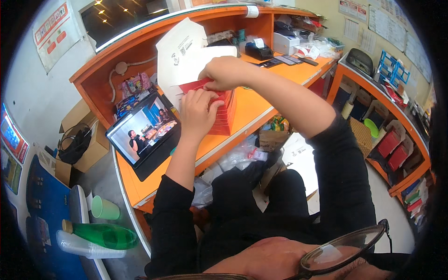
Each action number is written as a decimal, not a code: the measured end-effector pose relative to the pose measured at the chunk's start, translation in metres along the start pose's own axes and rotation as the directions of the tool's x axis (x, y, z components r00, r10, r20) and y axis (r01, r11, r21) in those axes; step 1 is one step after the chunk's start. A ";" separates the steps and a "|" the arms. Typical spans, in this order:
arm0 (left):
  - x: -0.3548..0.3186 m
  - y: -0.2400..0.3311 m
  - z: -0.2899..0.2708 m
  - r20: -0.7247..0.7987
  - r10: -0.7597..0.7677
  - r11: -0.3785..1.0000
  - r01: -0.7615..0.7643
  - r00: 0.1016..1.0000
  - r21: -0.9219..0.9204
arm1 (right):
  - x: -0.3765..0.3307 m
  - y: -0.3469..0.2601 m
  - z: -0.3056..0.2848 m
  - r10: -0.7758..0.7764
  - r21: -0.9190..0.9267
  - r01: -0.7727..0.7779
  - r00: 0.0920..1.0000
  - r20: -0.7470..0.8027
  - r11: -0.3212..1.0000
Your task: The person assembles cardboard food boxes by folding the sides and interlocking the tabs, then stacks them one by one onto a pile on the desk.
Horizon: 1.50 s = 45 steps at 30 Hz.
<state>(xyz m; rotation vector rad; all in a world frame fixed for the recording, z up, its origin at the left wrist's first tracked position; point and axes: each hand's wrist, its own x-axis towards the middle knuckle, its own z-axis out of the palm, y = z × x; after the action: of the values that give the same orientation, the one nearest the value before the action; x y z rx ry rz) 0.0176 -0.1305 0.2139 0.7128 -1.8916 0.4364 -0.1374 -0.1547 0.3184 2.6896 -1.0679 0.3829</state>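
Observation:
A carton (179, 53), white inside with small dark print and red on its outer side, stands partly unfolded on the orange desk. Its tall white panel leans up at the back. Beneath it is a stack of flat red cartons (225, 116), edges toward me. My right hand (227, 73) reaches across from the right, its fingers bent down and pinching the carton's red flap (195, 86). Just below and left of it, my left hand (199, 111) is closed on the same flap's near edge. The fingertips of both hands nearly meet, and part of the fold is hidden behind them.
Left of the stack, a tablet (144, 130) playing a video leans on the desk. A black printer (259, 49) and phones (284, 59) lie at the back right. A green bottle (105, 234) and green cup (105, 208) stand lower left. Plastic bags (235, 156) fill the space under the desk.

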 end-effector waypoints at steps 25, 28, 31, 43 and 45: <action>-0.014 0.019 0.009 -0.153 0.103 0.990 -0.086 0.983 0.115 | -0.101 0.025 0.055 0.019 0.105 0.081 0.696 -0.718 0.991; -0.076 0.034 0.018 -0.156 0.101 0.994 -0.106 0.983 -0.024 | -0.183 0.066 0.116 0.336 0.285 -0.180 0.559 -0.758 0.942; -0.137 0.056 0.027 0.340 0.130 0.960 -0.032 0.932 -0.280 | -0.305 0.111 0.252 0.825 0.406 -0.723 0.535 -0.182 0.559; -0.313 0.104 0.059 0.824 -0.476 0.755 0.338 -0.307 0.562 | -0.506 0.043 0.441 0.836 -0.053 -0.964 0.197 0.512 0.260; -0.303 0.106 0.069 0.821 -0.468 0.758 0.328 -0.327 0.563 | -0.509 0.041 0.449 0.837 -0.051 -0.968 0.185 0.515 0.245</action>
<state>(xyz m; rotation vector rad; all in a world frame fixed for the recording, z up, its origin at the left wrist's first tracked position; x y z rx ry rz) -0.0077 -0.0058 -0.0886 2.2344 -2.6859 -0.9402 -0.4523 0.0067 -0.2628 1.8971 -3.0147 0.0378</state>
